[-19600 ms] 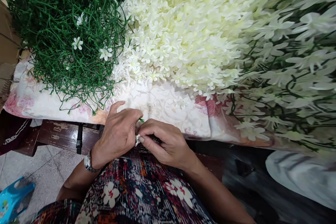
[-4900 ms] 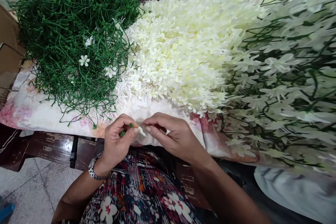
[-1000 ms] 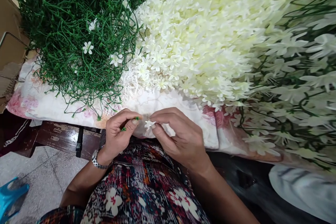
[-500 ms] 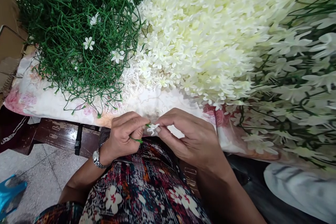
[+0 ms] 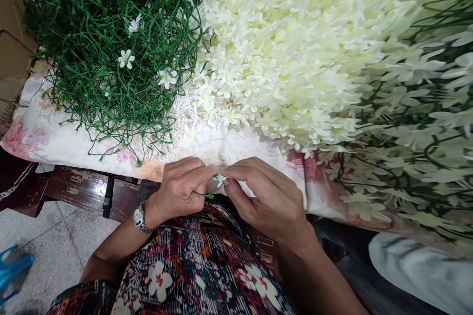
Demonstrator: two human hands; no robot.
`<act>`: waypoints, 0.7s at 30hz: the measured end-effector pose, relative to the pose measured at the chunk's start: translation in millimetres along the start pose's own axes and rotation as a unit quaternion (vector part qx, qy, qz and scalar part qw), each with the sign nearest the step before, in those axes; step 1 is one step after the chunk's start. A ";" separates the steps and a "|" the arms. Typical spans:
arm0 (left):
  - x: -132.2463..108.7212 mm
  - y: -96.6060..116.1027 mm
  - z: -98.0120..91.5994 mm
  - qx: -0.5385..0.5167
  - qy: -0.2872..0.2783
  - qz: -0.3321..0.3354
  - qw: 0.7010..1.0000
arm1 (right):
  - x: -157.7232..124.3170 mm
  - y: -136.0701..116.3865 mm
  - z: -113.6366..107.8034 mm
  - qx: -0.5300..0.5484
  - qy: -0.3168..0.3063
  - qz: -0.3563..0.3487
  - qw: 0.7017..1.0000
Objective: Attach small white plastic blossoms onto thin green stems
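Close above my lap, my left hand (image 5: 187,184) pinches a green plastic stem (image 5: 203,195), one tip of which sticks out below the fingers. A watch sits on that wrist. My right hand (image 5: 268,197) grips a small white artificial flower (image 5: 220,179) between thumb and forefinger, right at the upper end of the stem. The two hands nearly meet there, and fingertips cover part of the flower. Beyond my left hand lies a heap of green stems (image 5: 111,59); a large pile of cream-white flower heads (image 5: 288,69) spreads beyond my right hand.
A flower-patterned cloth (image 5: 74,150) covers the work surface. Assembled white flowers on green stems (image 5: 406,128) lie at the right. A cardboard box (image 5: 13,34) stands at the far left. On the floor at lower left is a blue plastic object (image 5: 15,268).
Both hands stay together; the left has shifted slightly right, toward the right hand. The white flower now shows less between the fingers, closer against the stem tip.
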State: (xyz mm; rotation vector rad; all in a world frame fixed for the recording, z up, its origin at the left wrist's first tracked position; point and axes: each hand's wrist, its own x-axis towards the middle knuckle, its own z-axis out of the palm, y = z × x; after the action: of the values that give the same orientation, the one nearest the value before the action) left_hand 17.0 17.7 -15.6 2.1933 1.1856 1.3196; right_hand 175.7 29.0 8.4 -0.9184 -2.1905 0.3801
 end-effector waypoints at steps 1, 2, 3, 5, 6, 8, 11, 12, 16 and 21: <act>-0.3 -0.7 1.1 -0.003 0.002 0.002 1.000 | -0.6 0.5 1.0 0.001 0.001 0.001 1.000; -0.6 -1.4 2.1 -0.005 0.004 0.002 1.000 | -1.1 1.0 1.9 0.002 0.001 0.001 1.000; -1.0 -2.1 3.0 -0.006 0.006 0.002 1.000 | -1.6 1.5 2.7 0.003 0.002 0.002 1.000; -1.7 -3.2 4.4 -0.005 0.006 0.000 1.000 | -2.4 2.5 4.4 0.006 0.004 0.003 1.000; -2.1 -3.7 4.8 -0.004 0.005 -0.002 1.000 | -2.8 2.9 5.3 0.008 0.005 0.005 1.000; -2.9 -4.3 5.5 -0.001 0.004 -0.008 1.000 | -3.3 3.6 7.1 0.008 0.010 0.007 1.000; -4.0 -4.8 6.2 0.011 0.001 -0.018 1.000 | -4.2 4.0 9.7 -0.001 0.014 0.011 1.000; -4.3 -4.8 6.4 0.017 -0.001 -0.020 1.000 | -4.5 3.9 10.5 -0.005 0.014 0.011 1.000; -5.0 -4.2 7.5 0.034 -0.001 -0.030 0.999 | -5.7 3.6 13.4 -0.009 0.019 0.015 1.000; -4.1 -2.6 7.9 0.046 -0.001 -0.033 0.998 | -5.8 2.8 15.6 0.002 0.018 0.023 1.000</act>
State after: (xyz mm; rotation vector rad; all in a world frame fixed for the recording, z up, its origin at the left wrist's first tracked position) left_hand 21.4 17.1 -23.7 2.1981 1.3298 1.2588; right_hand 168.7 26.9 -6.9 -0.9670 -2.1391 0.3867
